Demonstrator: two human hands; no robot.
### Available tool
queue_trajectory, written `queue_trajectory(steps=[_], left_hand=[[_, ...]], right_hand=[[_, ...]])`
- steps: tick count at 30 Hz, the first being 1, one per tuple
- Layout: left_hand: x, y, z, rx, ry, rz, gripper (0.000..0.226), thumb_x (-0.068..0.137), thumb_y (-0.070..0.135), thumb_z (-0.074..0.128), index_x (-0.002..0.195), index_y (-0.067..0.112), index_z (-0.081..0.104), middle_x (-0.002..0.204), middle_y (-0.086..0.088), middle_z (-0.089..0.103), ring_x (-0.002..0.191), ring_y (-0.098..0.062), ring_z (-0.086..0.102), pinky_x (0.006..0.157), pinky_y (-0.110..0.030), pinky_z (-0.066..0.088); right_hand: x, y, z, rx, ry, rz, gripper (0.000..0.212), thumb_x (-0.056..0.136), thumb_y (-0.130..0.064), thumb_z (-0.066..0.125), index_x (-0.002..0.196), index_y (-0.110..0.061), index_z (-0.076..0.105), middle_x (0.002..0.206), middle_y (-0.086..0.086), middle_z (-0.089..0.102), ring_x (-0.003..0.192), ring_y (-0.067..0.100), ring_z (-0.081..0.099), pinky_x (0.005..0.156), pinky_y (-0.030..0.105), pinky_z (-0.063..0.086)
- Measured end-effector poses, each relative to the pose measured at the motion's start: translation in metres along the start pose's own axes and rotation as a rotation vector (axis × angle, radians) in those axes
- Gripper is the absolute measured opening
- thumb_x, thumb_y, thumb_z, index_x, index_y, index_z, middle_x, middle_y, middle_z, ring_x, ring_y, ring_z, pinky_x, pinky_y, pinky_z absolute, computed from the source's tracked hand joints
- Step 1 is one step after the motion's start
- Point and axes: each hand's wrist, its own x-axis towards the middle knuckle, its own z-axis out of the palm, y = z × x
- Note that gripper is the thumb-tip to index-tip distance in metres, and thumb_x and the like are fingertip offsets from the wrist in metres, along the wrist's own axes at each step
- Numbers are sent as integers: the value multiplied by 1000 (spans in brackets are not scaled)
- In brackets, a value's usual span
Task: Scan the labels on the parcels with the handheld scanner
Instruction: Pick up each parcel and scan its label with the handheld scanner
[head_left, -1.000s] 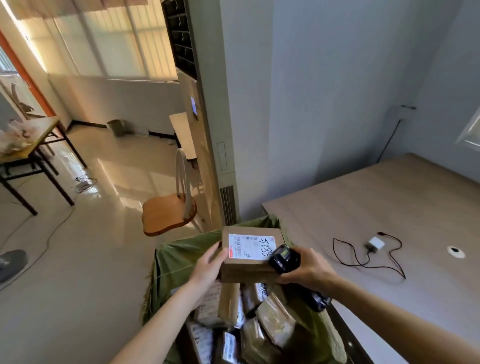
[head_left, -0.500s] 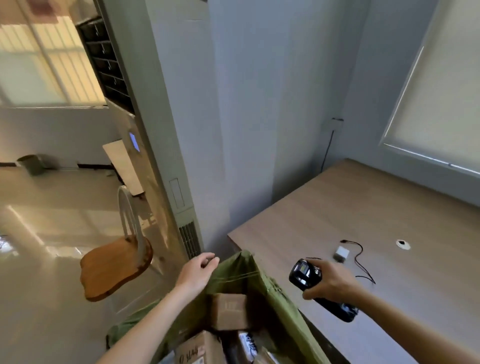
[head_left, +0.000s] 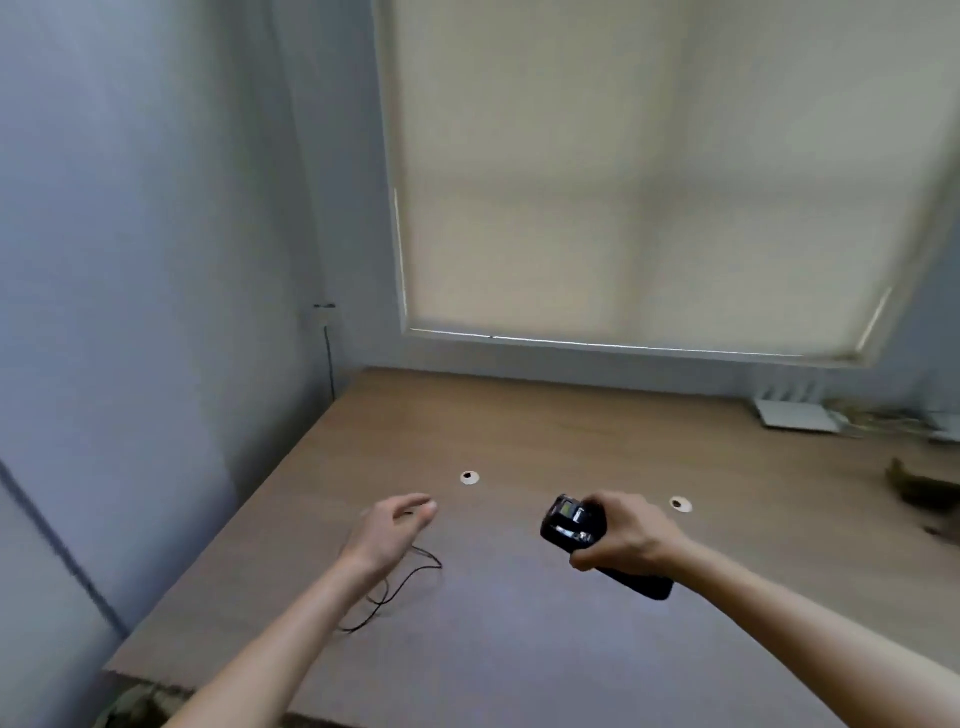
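Black handheld scanner (head_left: 574, 524) sitting in right hand (head_left: 623, 535), fingers wrapping handle tight; grip closed on it, poised over wooden worktop (head_left: 545, 431), likely kept ready for next label. Long axis running from lower right up to left; head with small screen pointing up-left, away from person. Left hand (head_left: 387, 535) hovering loosely open, holding nothing, above thin black cable (head_left: 410, 577). Parcels not showing in view.

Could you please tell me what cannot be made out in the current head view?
- Parcels: none in view; only a green scrap shows at the bottom edge.
- Scanner screen: too small and blurred; the right hand covers its grip.
- Dark object on the table: motion-blurred, cut by the right edge.
- Black cable: partly behind the empty left hand.
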Motion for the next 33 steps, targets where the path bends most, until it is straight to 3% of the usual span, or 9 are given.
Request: queue_trajectory(steps=[2, 7, 11, 15, 22, 27, 33], left_hand=[[12, 58, 49, 57, -40, 65, 34, 89, 52, 68, 113, 29, 76, 113, 7, 75, 109, -12, 67, 92, -25, 47], [9, 208, 201, 113, -200, 251, 32, 96, 49, 61, 114, 27, 75, 111, 10, 72, 106, -10, 64, 80, -20, 44], [-9, 303, 333, 96, -430, 362, 35, 97, 44, 61, 118, 20, 74, 113, 6, 73, 112, -11, 64, 88, -22, 43], [-37, 383, 451, 71, -619, 463, 43, 98, 44, 59, 132, 18, 65, 128, 3, 68, 111, -7, 59, 93, -20, 42], [-63, 486, 607, 91, -846, 456, 65, 99, 53, 52, 151, 17, 39, 140, -7, 57, 111, -13, 54, 92, -26, 44], [-55, 535, 712, 114, -933, 437, 68, 99, 53, 51, 153, 14, 36, 144, -9, 54, 123, -20, 54, 106, -34, 44], [-16, 584, 841, 137, -955, 427, 67, 101, 49, 51, 154, 11, 35, 152, -10, 46, 136, -24, 47, 111, -36, 41]], right_hand=[[-24, 59, -35, 21, 53, 69, 52, 58, -51, 79, 104, -29, 69, 94, -9, 73, 87, 14, 69, 77, 34, 58], [-104, 219, -119, 31, 138, 257, 61, 59, -56, 80, 114, -34, 72, 100, -8, 74, 90, 15, 69, 81, 33, 60], [-174, 340, -169, 16, 179, 417, 70, 54, -64, 79, 116, -32, 73, 100, -7, 75, 88, 14, 70, 78, 32, 62], [-238, 438, -200, 42, 255, 585, 70, 56, -62, 81, 120, -33, 73, 103, -4, 75, 93, 17, 67, 77, 26, 55], [-308, 570, -216, 131, 447, 903, 66, 45, -63, 72, 107, -38, 72, 93, -6, 74, 91, 22, 69, 74, 28, 56], [-318, 661, -222, 182, 443, 1012, 69, 45, -62, 73, 111, -43, 72, 94, -7, 73, 93, 21, 68, 71, 27, 52], [-282, 782, -249, 221, 448, 1059, 67, 46, -61, 75, 110, -44, 74, 94, -6, 74, 93, 20, 69, 69, 27, 50]])
